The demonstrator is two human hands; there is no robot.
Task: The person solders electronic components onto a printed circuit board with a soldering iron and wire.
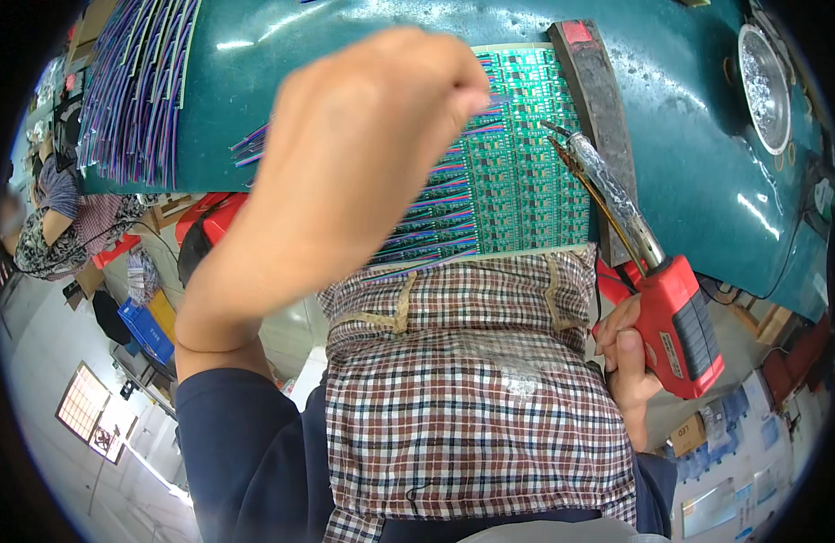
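Note:
My left hand [399,86] is closed and slightly blurred by motion, reaching over a panel of green circuit boards [530,181]. At its fingertips thin coloured wires [497,105] show, seemingly pinched, though the grip is partly hidden. My right hand [627,357] is wrapped round the handle of a red soldering gun [678,326]. The gun's tip points up and left above the boards' right side, with a thin feed tube along its barrel. Rows of blue, red and purple wires [435,222] lie along the panel's left part; my left forearm hides some of them.
A dark bar [598,100] lies along the panel's right edge on the green table [698,100]. A round metal dish [765,89] stands at the far right. Wired board strips [137,90] fill the far left. Another person [64,213] sits beyond the table's left end.

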